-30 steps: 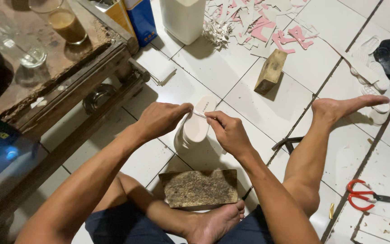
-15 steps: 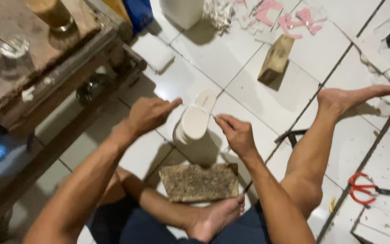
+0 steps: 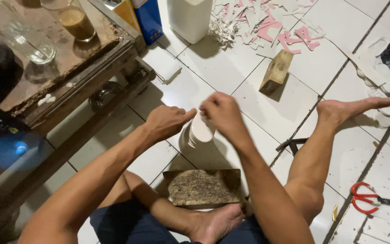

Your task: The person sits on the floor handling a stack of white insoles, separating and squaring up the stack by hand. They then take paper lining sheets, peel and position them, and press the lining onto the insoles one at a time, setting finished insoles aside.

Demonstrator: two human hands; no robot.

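Above the worn block point(image 3: 202, 186), both hands grip a white stack point(image 3: 198, 134): left hand point(image 3: 167, 121) steadies its side, right hand point(image 3: 222, 113) pinches the top. It looks light, soft-edged; best held by its sides.

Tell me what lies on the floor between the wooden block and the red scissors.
In the head view, between the wooden block and the red scissors lie the person's outstretched bare foot and lower leg, with a dark metal tool on the white tiles.

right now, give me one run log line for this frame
left hand: grips white stack | right hand: on stack top | brown slab: on floor by foot | red scissors: on tiles, untouched
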